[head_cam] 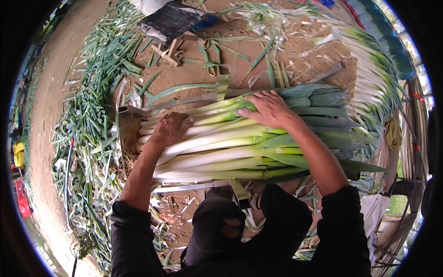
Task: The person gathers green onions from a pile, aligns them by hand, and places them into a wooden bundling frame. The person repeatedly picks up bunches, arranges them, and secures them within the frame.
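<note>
A pile of leeks lies crosswise before me, white stalks and roots to the left, green leaves to the right. My left hand presses around the stalks near the root end, its thumb on top. Over the far side of the pile, my right hand grips where the stalks turn green, fingers reaching across the back edge. The leeks rest on a low metal frame. A yellow-green strip sticks out behind the pile, and another strip end shows near my knees.
Leaf trimmings are heaped along the left. At the right, a long row of leeks lies on the ground. A small wooden stool with a dark cover stands ahead. A thin rod with a red end lies at left.
</note>
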Demonstrator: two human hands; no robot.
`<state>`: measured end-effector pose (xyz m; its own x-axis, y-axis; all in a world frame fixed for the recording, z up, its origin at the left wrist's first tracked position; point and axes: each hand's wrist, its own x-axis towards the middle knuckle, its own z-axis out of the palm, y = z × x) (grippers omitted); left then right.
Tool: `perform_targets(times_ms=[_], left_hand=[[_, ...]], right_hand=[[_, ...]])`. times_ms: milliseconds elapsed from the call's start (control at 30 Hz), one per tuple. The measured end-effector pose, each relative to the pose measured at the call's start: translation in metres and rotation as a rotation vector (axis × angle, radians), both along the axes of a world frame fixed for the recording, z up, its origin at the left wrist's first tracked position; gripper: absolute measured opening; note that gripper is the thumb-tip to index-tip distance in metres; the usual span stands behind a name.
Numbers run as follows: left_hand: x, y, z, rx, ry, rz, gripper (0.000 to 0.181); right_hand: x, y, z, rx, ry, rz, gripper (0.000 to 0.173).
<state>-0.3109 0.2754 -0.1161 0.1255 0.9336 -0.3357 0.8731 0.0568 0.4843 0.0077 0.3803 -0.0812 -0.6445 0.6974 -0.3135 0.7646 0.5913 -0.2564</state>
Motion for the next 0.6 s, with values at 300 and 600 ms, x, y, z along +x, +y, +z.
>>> perform_targets(times_ms=[300,600], left_hand=[[-0.024,-0.005,-0.046,0.263,0.068,-0.228,0.048],[-0.021,0.014,-0.072,0.189,0.369,-0.368,0.034]], right_hand=[[-0.007,-0.002,-0.015,0.097,0.093,-0.015,0.081],[-0.012,0.002,-0.022,0.139,0.124,-0.011,0.069]])
